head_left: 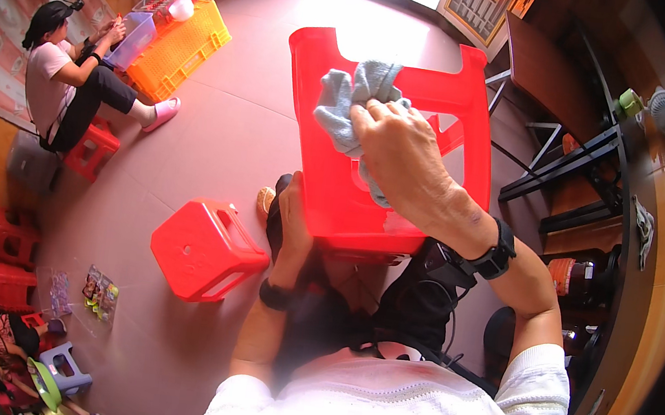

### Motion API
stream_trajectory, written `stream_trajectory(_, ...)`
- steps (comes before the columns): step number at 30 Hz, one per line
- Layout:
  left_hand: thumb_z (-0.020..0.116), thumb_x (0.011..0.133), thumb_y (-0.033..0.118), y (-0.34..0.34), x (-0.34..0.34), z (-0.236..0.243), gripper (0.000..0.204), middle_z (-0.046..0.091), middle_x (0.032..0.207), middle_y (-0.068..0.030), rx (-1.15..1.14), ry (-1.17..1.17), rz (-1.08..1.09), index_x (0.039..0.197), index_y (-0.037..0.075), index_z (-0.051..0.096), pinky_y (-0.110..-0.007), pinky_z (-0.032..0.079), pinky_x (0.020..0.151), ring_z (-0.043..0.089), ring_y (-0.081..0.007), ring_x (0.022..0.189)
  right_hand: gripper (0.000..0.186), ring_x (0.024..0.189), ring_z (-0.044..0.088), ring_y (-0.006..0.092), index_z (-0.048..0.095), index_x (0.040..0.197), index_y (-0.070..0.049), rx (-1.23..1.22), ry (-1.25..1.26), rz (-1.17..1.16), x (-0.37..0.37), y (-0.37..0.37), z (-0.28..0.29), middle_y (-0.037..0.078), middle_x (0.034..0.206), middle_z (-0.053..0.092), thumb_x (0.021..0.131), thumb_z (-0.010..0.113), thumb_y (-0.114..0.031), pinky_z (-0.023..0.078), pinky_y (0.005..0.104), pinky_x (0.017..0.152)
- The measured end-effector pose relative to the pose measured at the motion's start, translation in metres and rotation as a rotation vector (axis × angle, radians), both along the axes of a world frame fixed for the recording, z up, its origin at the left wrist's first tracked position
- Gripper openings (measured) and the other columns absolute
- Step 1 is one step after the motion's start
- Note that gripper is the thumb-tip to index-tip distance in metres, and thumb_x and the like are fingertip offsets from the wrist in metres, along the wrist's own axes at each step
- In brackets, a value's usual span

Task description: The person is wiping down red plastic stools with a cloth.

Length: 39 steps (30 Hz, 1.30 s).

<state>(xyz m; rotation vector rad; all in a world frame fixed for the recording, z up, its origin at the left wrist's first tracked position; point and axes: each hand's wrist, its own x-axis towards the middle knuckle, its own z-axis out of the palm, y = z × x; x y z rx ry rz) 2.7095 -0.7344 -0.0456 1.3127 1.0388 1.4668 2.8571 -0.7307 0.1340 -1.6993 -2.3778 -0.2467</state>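
Note:
A large red plastic stool is tipped in front of my body, with its legs pointing away from me. My right hand is closed around a bunched grey-blue cloth and presses it against the stool's side. Part of the cloth hangs down below the fingers. Against the stool's left edge, my left hand grips the plastic near the corner; some of its fingers are hidden by the stool.
A smaller red stool stands on the tiled floor to my left. Beyond it, a person sits beside a yellow crate and a translucent tub. Red stools line the left wall. On the right stands a dark table.

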Motion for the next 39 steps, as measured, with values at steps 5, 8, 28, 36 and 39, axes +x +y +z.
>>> stream_trajectory(5, 0.032, 0.102, 0.035, -0.008, -0.003, 0.016, 0.041, 0.052, 0.078, 0.0021, -0.046, -0.046, -0.106, 0.087, 0.001, 0.050, -0.026, 0.041, 0.067, 0.041, -0.0062, 0.075, 0.023, 0.096, 0.060, 0.0279, 0.058, 0.089, 0.002, 0.074, -0.043, 0.226, -0.016, 0.016, 0.014, 0.013, 0.090, 0.062, 0.068, 0.065, 0.003, 0.049, 0.0392, 0.084)
stream_trajectory(8, 0.032, 0.102, 0.037, -0.011, -0.002, 0.018, 0.042, 0.051, 0.078, 0.0024, -0.133, -0.118, -0.132, 0.085, 0.002, 0.049, -0.026, 0.040, 0.067, 0.041, -0.0059, 0.075, 0.027, 0.101, 0.059, 0.0285, 0.059, 0.093, 0.003, 0.024, -0.050, 0.170, -0.030, 0.046, 0.011, 0.013, 0.090, 0.063, 0.067, 0.066, 0.003, 0.051, 0.0399, 0.082)
stream_trajectory(28, 0.039, 0.095, 0.015, -0.005, 0.016, -0.005, 0.021, 0.050, 0.064, -0.0080, 0.087, 0.194, 0.001, 0.088, 0.000, 0.053, -0.035, 0.038, 0.064, 0.046, -0.0225, 0.067, 0.038, 0.094, 0.057, 0.0257, 0.063, 0.108, -0.011, 0.027, 0.012, 0.050, 0.103, -0.013, 0.013, 0.004, 0.098, 0.066, 0.071, 0.064, -0.001, 0.050, 0.0381, 0.077)
stream_trajectory(36, 0.047, 0.096, 0.026, -0.016, 0.037, 0.011, 0.034, 0.061, 0.102, -0.0094, -0.040, 0.039, -0.037, 0.112, -0.004, 0.053, -0.031, 0.047, 0.083, 0.057, -0.0172, 0.095, 0.033, 0.095, 0.062, 0.0258, 0.067, 0.109, -0.008, -0.091, 0.338, -0.239, 0.189, -0.034, 0.028, 0.013, 0.097, 0.068, 0.078, 0.056, -0.004, 0.049, 0.0393, 0.087)
stream_trajectory(39, 0.036, 0.100, 0.028, -0.021, 0.036, 0.023, 0.037, 0.059, 0.099, -0.0100, -0.014, 0.083, -0.050, 0.110, -0.003, 0.054, -0.033, 0.044, 0.081, 0.056, -0.0203, 0.090, 0.030, 0.102, 0.059, 0.0272, 0.067, 0.110, -0.009, -0.018, 0.515, -0.104, 0.204, -0.045, 0.006, 0.011, 0.107, 0.067, 0.080, 0.060, -0.010, 0.045, 0.0381, 0.095)
